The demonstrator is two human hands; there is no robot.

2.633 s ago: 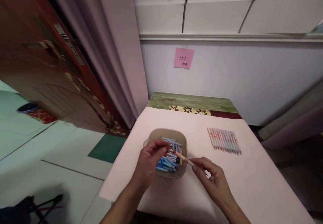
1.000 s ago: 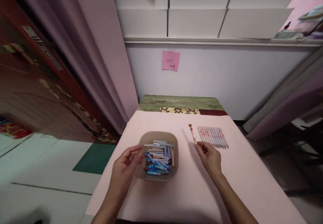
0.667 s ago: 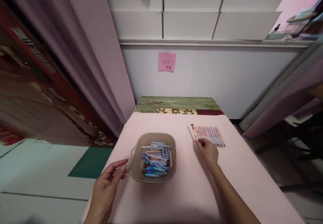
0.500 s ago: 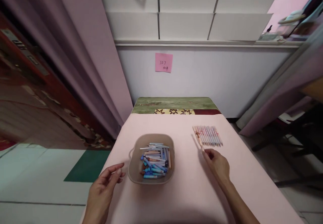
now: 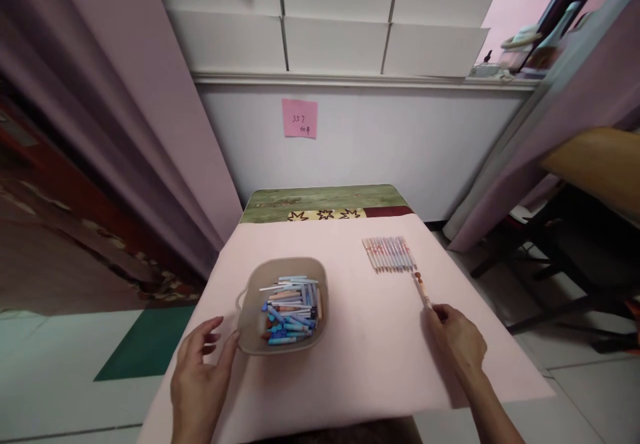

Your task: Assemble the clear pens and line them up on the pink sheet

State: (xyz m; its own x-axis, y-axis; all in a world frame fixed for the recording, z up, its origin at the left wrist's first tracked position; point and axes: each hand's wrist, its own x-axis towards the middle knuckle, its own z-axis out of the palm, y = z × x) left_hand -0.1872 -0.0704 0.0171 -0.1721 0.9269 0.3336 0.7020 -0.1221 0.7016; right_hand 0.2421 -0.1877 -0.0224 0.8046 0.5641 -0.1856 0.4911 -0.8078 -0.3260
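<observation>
My right hand (image 5: 459, 339) pinches a slim pen (image 5: 422, 288) with a brown figure at its far end. The pen points away from me, its tip end close to the lower right corner of a row of pens (image 5: 389, 255) laid side by side. To the left, a beige plastic basket (image 5: 250, 324) holds a jumble of pens and blue-capped pieces (image 5: 293, 324). My left hand (image 5: 203, 371) is beside that basket, fingers apart, with the thumb at its near left corner; whether it touches the rim I cannot tell. Nothing is held in it.
A pale pink cover (image 5: 365, 344) lies over the table, with a green patterned strip (image 5: 325, 197) showing at the far end. Beyond stands a white wall with a pink note (image 5: 300, 119). A dark chair (image 5: 565, 244) is on the right, a purple curtain (image 5: 125, 117) on the left.
My right hand has carried the pen from the left end of the row to its right end. My left thumb has come closer to the basket and its fingers have spread. The view has shifted.
</observation>
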